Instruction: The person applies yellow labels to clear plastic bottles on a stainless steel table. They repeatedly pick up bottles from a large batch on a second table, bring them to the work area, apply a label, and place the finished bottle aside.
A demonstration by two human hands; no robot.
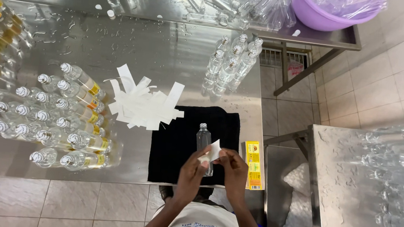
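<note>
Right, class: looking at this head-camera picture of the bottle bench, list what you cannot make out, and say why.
- Lower part of the clear bottle, head view: hidden behind the left hand and the white paper strip.
- Right hand fingertips: their grip on the strip is too small to tell.
- Purple basin: cut off by the top edge.
- Bottles at right: blurred.
- Yellow label: print too small.

You have a small clear bottle [204, 142] with a silver cap lying on the black cloth, and a white paper strip [214, 151] pinched just over its lower part.
</note>
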